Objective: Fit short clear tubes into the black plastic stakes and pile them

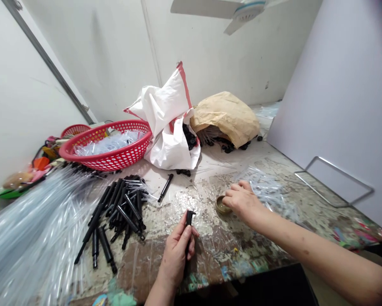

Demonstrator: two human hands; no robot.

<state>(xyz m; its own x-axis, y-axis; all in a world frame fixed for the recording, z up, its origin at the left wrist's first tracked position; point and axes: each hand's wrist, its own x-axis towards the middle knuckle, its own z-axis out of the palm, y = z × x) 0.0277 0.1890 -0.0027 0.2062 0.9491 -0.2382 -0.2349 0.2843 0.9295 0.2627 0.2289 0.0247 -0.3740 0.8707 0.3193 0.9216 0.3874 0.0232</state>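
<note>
The left hand was closed around a black tube, holding it upright at the near edge of the table, with the tube's top end sticking out above the fingers. The right hand reached forward over the table with its fingers curled down at a small round brass-coloured dish, its fingertips touching the dish's rim; whether they pinched anything could not be told. Just beyond and to the right of that hand lay a loose heap of clear plastic sleeves. To the left of the held tube, a pile of black tubes lay spread on the table, and one single black tube lay apart from it, farther back. A large sheaf of clear sleeves fanned across the left foreground. Behind the pile stood a red basket filled with clear plastic, with a smaller red basket behind it. Beside the red basket slumped a white sack with black parts showing in its mouth, and next to that a brown paper bag over more black parts. A bent wire frame lay on the right side of the table against a grey panel.
</note>
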